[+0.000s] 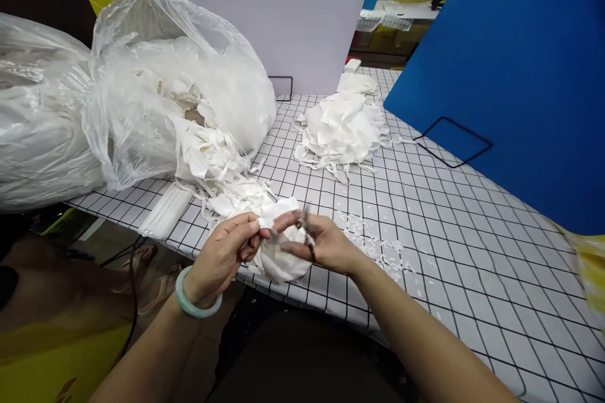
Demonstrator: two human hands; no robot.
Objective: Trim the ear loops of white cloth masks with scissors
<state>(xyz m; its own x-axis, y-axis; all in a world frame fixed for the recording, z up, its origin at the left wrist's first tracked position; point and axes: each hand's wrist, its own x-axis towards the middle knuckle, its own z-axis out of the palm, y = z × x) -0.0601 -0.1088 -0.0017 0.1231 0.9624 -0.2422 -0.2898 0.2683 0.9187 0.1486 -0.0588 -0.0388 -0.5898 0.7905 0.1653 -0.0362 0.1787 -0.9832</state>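
Checked bench [472,277] had wht scraps [340,129] on it; L hand [227,252] pinched wht pc [265,223], R hand [331,245] loosely held blurry dk tool [307,227].

The tablecloth [454,214] is white with a grid of thin black lines. The large pile [343,129] is plain white, and the held piece [266,223], nearer than this pile, is white also. Behind the pile, one panel [278,12] is pale lilac. Right of the pile, the bigger panel [510,75] is blue. Left of the pile, the bag [231,69] is whitish and see-through. Nearer than the pile and to its left, the bangle [193,310] is pale green.
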